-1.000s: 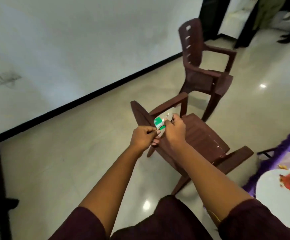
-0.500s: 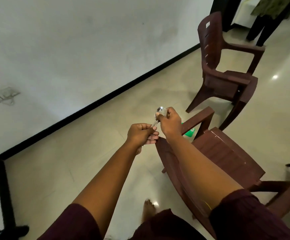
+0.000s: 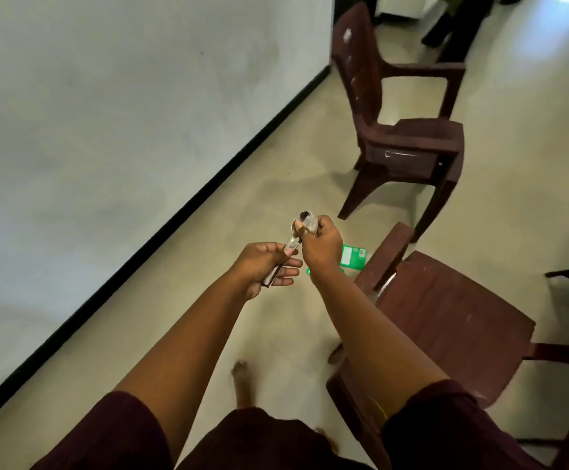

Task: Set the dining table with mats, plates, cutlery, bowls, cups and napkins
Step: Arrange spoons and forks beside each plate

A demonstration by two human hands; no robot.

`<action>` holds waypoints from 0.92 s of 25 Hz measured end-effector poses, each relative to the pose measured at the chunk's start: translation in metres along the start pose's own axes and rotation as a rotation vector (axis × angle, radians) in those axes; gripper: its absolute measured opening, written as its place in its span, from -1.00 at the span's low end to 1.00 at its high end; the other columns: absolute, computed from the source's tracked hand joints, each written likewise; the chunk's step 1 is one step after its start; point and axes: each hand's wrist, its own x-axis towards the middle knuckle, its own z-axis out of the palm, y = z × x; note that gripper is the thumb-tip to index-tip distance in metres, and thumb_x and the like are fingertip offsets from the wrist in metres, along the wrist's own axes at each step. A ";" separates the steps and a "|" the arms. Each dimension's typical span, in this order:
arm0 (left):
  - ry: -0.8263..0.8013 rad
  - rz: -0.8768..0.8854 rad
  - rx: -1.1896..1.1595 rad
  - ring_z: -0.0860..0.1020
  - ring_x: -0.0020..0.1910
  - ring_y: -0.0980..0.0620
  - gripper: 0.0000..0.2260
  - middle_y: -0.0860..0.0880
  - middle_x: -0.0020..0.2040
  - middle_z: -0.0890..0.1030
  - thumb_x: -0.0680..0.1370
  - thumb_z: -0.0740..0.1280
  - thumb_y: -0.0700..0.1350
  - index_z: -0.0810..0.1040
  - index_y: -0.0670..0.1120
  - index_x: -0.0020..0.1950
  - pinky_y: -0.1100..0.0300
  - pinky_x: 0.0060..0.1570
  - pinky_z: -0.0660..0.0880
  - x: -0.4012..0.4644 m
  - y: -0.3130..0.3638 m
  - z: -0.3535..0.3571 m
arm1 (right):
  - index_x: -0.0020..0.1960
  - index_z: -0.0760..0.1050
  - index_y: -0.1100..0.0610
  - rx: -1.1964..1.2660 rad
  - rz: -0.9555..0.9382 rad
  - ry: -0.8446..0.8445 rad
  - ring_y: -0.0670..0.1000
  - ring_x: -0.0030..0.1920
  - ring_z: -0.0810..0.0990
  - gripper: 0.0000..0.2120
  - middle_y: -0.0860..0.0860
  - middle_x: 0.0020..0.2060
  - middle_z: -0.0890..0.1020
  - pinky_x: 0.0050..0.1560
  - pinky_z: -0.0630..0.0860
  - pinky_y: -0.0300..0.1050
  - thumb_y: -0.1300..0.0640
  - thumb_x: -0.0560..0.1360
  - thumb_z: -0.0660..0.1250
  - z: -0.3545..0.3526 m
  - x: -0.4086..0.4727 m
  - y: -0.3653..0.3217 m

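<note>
Both hands are on the cutlery here. The left hand (image 3: 265,264) has its fingers curled round the handle ends, and the right hand (image 3: 317,244) pinches the bowls of what looks like two or more spoons (image 3: 305,222), held out in front over the floor. Can't tell the exact count, the metal is blurry.

Just past the right hand, lower down on the floor, lies a green and white wrapper (image 3: 352,256), right against the near chair (image 3: 445,313). Further out beyond the grip stands a second chair (image 3: 408,137).

My guess is this is the cutlery step, sorting the spoons. No table in view, so the next move means turning toward it and laying one spoon per setting.
</note>
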 end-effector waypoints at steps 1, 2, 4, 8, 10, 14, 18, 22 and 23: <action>-0.032 -0.010 0.048 0.67 -0.28 -0.01 -0.82 -0.19 -0.09 0.68 0.61 0.30 -0.19 0.58 -0.26 0.14 0.05 -0.13 0.63 0.019 0.012 -0.005 | -0.21 0.43 0.00 0.010 0.013 0.033 0.09 -0.22 0.58 -0.81 -0.01 -0.28 0.60 -0.13 0.53 0.07 0.02 0.48 0.42 0.007 0.015 -0.003; -0.064 -0.015 0.093 0.67 -0.27 -0.02 -0.82 -0.19 -0.08 0.68 0.61 0.30 -0.19 0.58 -0.25 0.15 0.04 -0.11 0.63 0.036 0.024 -0.011 | -0.19 0.45 0.01 0.019 0.022 0.071 0.09 -0.20 0.58 -0.83 -0.01 -0.27 0.60 -0.13 0.53 0.04 0.03 0.49 0.42 0.014 0.029 -0.006; -0.131 0.001 0.158 0.68 -0.25 -0.03 -0.82 -0.18 -0.09 0.69 0.61 0.30 -0.18 0.58 -0.23 0.15 0.04 -0.10 0.63 0.073 0.047 -0.018 | -0.16 0.47 0.03 0.033 0.024 0.154 0.08 -0.22 0.56 -0.86 -0.02 -0.28 0.59 -0.14 0.52 0.04 0.04 0.49 0.41 0.025 0.057 -0.013; -0.240 0.033 0.252 0.66 -0.30 0.01 -0.87 -0.13 -0.14 0.70 0.60 0.33 -0.17 0.59 -0.17 0.11 0.09 -0.09 0.61 0.136 0.086 -0.011 | -0.13 0.48 0.08 0.042 0.022 0.343 0.01 -0.27 0.51 -0.86 -0.05 -0.30 0.56 -0.16 0.50 0.04 0.05 0.49 0.41 0.026 0.105 -0.023; -0.305 0.075 0.311 0.63 -0.36 0.03 -0.89 -0.11 -0.18 0.71 0.59 0.35 -0.15 0.61 -0.14 0.07 0.16 -0.14 0.58 0.162 0.102 0.005 | -0.12 0.48 0.12 0.067 -0.015 0.436 0.01 -0.30 0.48 -0.86 0.00 -0.32 0.56 -0.19 0.48 0.02 0.09 0.49 0.42 0.011 0.124 -0.028; -0.429 0.179 0.419 0.63 -0.36 0.02 -0.89 -0.08 -0.19 0.71 0.59 0.34 -0.14 0.63 -0.11 0.05 0.19 -0.16 0.60 0.210 0.135 0.053 | -0.07 0.52 0.14 0.008 -0.042 0.565 0.16 -0.23 0.57 -0.85 0.12 -0.25 0.62 -0.17 0.53 0.08 0.07 0.50 0.41 -0.025 0.176 -0.030; -0.554 0.188 0.560 0.65 -0.33 0.02 -0.92 -0.07 -0.17 0.71 0.60 0.33 -0.13 0.62 -0.08 0.00 0.23 -0.24 0.60 0.278 0.189 0.114 | -0.11 0.51 0.10 0.050 -0.004 0.703 0.09 -0.31 0.50 -0.88 0.11 -0.29 0.60 -0.19 0.52 0.09 0.08 0.50 0.41 -0.056 0.256 -0.034; -0.682 0.158 0.610 0.64 -0.33 -0.01 -0.87 -0.10 -0.20 0.70 0.59 0.33 -0.17 0.62 -0.19 0.07 0.06 -0.05 0.57 0.340 0.247 0.177 | -0.10 0.49 0.15 0.060 0.028 0.807 0.14 -0.29 0.52 -0.83 0.13 -0.29 0.60 -0.21 0.49 0.06 0.07 0.49 0.42 -0.094 0.329 -0.056; -0.724 0.152 0.591 0.63 -0.34 -0.01 -0.86 -0.10 -0.23 0.70 0.59 0.34 -0.18 0.61 -0.22 0.08 0.05 -0.04 0.56 0.352 0.260 0.198 | -0.10 0.49 0.15 0.068 0.036 0.829 0.10 -0.30 0.52 -0.83 0.10 -0.30 0.59 -0.21 0.49 0.03 0.07 0.48 0.43 -0.109 0.346 -0.063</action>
